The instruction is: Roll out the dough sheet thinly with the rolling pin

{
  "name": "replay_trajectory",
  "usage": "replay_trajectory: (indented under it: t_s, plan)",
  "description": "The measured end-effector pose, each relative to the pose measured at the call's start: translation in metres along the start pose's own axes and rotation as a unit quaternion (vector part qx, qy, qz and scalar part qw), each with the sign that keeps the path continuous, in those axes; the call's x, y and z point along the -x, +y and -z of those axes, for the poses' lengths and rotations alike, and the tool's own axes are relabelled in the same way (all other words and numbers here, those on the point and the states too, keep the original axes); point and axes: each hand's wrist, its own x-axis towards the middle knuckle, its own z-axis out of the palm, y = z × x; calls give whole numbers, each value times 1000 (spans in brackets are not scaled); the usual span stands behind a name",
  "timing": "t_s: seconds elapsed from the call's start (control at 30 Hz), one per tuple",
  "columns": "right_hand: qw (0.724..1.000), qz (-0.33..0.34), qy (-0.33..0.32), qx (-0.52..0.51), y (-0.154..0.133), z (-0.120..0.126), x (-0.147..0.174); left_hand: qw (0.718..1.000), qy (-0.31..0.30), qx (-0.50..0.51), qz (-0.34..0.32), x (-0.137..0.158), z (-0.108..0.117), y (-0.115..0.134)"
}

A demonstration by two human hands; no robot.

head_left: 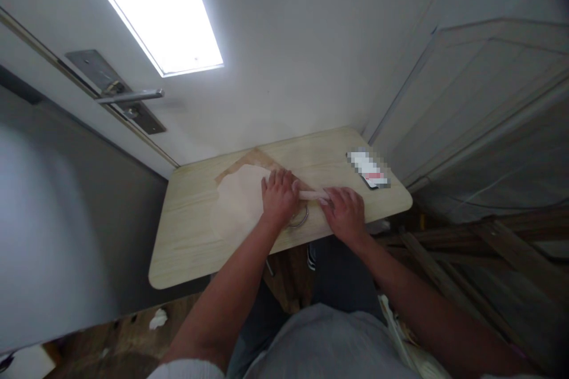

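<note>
A large pale sheet [242,198] with a rounded outline lies on the table, over a brown piece [255,157] whose edge shows behind it. My left hand [280,196] lies on the sheet's right part, fingers stretched out and its thumb side against a narrow whitish strip [311,195]. The strip's right end is pinched in the closed fingers of my right hand [345,212]. What the strip is made of cannot be made out. Between my hands, a curved metal ring [303,218] shows near the front edge, partly hidden by my left hand.
The small light wood table [182,234] stands against a white door with a metal handle [133,96]. A phone-like object [368,169], blurred out, lies at the table's right end. Wooden boards [444,272] lean at the right. A crumpled white scrap [158,318] lies on the floor.
</note>
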Motion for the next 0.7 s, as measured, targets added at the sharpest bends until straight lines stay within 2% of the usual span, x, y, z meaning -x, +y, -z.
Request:
replay_trajectory:
  t_s: [0.17, 0.7]
  plan:
    - [1000, 7, -7, 4, 3, -2, -8, 1000, -11, -4, 2, -5, -2, -3]
    - [999, -19, -11, -23, 27, -30, -62, 999, -31, 27, -4, -68, -19, -15]
